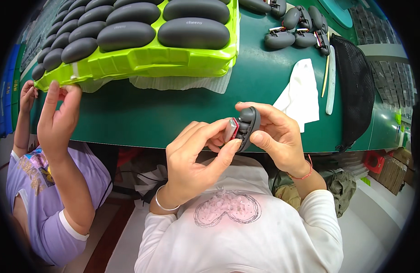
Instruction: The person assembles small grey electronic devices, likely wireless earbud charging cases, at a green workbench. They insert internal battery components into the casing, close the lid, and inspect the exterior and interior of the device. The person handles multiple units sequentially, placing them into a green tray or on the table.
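Above my lap, by the table's front edge, both hands hold a small dark grey oval case (pixel 251 123). It is tilted up on its side, with rounded dark lumps on its left face. A silver, red-edged piece (pixel 231 128) sticks out on that side. My left hand (pixel 194 159) is closed, its thumb and fingers pinching this piece and the case's lower left edge. My right hand (pixel 280 139) grips the dark shell from the right, with the thumb in front and fingers behind. Whether the red-edged piece is fixed to the case, I cannot tell.
A lime-green tray (pixel 182 63) of dark oval cases stands at far left; a co-worker's hand (pixel 60 113) touches its front edge. Several opened cases (pixel 280 40) lie at far right, near a white cloth (pixel 301 93), thin sticks and a black mesh pouch (pixel 351 86).
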A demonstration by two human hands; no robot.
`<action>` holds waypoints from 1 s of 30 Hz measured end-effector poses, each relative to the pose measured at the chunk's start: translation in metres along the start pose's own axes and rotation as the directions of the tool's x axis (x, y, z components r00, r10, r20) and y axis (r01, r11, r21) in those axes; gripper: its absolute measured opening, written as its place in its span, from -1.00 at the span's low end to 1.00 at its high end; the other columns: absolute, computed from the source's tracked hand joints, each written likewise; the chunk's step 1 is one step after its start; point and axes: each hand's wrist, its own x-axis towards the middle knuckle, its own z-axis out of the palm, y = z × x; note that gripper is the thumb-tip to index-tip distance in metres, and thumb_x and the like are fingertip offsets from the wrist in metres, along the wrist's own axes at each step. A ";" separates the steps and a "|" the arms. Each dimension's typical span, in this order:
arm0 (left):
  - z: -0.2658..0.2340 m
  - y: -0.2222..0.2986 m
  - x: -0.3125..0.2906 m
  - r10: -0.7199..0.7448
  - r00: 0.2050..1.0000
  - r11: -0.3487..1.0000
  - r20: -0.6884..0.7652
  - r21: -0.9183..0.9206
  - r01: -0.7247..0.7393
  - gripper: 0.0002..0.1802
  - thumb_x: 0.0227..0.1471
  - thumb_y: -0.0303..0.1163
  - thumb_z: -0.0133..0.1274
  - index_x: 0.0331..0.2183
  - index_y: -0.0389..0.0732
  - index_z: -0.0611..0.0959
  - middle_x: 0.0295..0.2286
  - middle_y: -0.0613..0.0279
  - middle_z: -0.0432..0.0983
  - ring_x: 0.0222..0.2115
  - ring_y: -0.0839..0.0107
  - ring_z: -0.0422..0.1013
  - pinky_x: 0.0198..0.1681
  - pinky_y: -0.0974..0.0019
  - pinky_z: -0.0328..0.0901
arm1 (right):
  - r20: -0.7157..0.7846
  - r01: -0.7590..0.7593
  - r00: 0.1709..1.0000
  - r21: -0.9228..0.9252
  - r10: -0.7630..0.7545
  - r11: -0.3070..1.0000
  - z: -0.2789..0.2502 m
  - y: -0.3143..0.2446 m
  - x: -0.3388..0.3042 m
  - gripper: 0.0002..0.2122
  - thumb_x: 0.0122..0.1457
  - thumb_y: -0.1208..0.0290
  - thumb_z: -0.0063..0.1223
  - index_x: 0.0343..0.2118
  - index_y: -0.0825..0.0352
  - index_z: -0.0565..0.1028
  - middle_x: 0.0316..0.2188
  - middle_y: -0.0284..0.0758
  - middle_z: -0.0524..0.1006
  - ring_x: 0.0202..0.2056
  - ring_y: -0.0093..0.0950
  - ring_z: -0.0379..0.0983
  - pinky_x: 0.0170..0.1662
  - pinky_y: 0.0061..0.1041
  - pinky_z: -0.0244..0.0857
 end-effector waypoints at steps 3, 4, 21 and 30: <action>-0.002 -0.001 -0.001 -0.001 1.000 0.999 -0.001 -0.036 0.001 -0.64 -0.22 -0.62 0.24 -0.25 -0.38 0.61 -0.49 0.15 0.52 -0.49 0.45 0.40 -0.51 0.47 0.32 | 0.000 -0.001 1.000 -0.012 0.001 1.000 0.001 -0.001 -0.001 -0.60 0.17 0.53 0.06 0.07 0.44 0.33 -0.05 -0.27 0.44 -0.09 -0.53 0.44 -0.02 -0.54 0.34; -0.001 -0.001 0.000 0.014 1.000 0.999 -0.014 -0.049 -0.014 -0.63 -0.23 -0.62 0.25 -0.25 -0.37 0.61 -0.48 0.15 0.53 -0.49 0.46 0.39 -0.51 0.48 0.33 | -0.004 -0.001 1.000 -0.019 0.001 1.000 0.002 -0.002 -0.001 -0.60 0.16 0.53 0.07 0.07 0.44 0.33 -0.05 -0.27 0.44 -0.09 -0.53 0.44 -0.03 -0.54 0.35; 0.001 -0.002 -0.008 0.483 0.873 0.725 -0.064 0.589 -0.358 -0.53 -0.41 -0.59 0.32 -0.28 -0.19 0.66 -0.40 0.31 0.49 -0.41 0.33 0.33 -0.34 0.35 0.27 | 0.014 0.071 0.997 0.125 -0.073 0.990 0.018 -0.003 0.001 -0.45 0.17 0.57 0.03 0.21 0.38 0.13 0.08 -0.11 0.31 0.02 -0.44 0.34 0.06 -0.47 0.28; -0.003 0.002 -0.008 0.270 0.957 0.952 -0.111 0.181 -0.247 -0.55 -0.29 -0.47 0.35 -0.24 -0.28 0.61 -0.23 0.06 0.44 -0.28 0.25 0.37 -0.26 0.33 0.34 | 0.016 -0.018 1.000 0.287 0.014 0.958 0.016 -0.004 0.001 -0.45 0.16 0.63 -0.01 0.20 0.43 0.09 0.06 -0.05 0.32 0.03 -0.40 0.34 0.08 -0.43 0.28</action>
